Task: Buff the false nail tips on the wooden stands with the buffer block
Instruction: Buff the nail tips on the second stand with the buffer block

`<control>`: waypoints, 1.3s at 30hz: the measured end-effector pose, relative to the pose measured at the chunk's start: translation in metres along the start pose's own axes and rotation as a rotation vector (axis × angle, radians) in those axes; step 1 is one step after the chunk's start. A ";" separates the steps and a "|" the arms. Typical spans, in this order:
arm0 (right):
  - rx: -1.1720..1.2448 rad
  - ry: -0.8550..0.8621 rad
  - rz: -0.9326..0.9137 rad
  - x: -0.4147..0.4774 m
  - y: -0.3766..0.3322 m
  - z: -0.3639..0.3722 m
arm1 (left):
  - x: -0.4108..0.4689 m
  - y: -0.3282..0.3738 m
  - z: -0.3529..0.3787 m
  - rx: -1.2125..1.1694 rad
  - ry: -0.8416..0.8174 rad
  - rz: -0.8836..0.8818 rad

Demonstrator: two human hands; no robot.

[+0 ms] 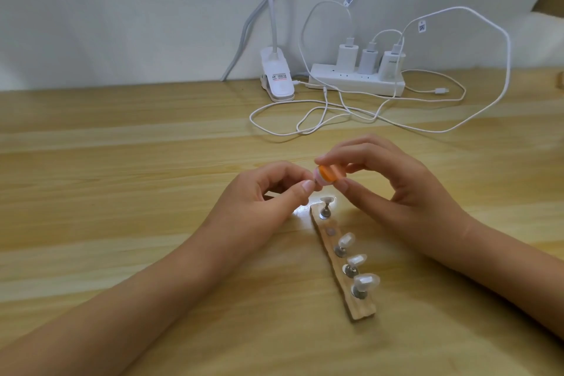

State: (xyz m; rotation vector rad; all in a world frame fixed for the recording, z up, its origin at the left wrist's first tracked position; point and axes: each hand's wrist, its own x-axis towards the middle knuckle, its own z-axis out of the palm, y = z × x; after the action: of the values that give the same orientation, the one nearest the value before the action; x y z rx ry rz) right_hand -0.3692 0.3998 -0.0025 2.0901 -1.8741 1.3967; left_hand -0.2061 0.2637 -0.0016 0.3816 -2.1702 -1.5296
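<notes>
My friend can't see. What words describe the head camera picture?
Two hands work above a table: the right hand pinches an orange buffer block, and the left hand pinches a small piece against it. Below lies a wooden strip with four nail tips on stands and one bare spot; a power strip sits behind.

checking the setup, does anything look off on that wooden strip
The second metal disc from the far end of the wooden strip is bare; four others carry nail tips. Its tip seems pinched in the left hand.
</notes>
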 end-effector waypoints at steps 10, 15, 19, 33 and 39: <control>0.006 0.002 0.004 0.000 0.001 -0.001 | 0.001 -0.001 0.000 -0.024 0.002 -0.027; 0.069 0.041 0.073 0.000 0.003 0.002 | 0.002 0.000 0.002 -0.122 0.017 -0.053; 0.045 0.043 0.013 0.000 -0.001 0.005 | 0.003 -0.001 0.002 -0.116 0.000 -0.041; 0.047 0.099 0.063 0.001 -0.002 0.002 | 0.002 -0.002 0.002 -0.133 0.011 -0.011; -0.027 0.041 -0.009 0.000 -0.007 0.003 | 0.003 -0.003 0.001 -0.086 -0.005 -0.011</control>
State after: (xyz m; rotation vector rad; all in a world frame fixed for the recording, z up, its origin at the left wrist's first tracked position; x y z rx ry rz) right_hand -0.3618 0.4000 -0.0011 2.0396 -1.8554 1.3927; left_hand -0.2095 0.2621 -0.0038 0.3631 -2.1011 -1.6249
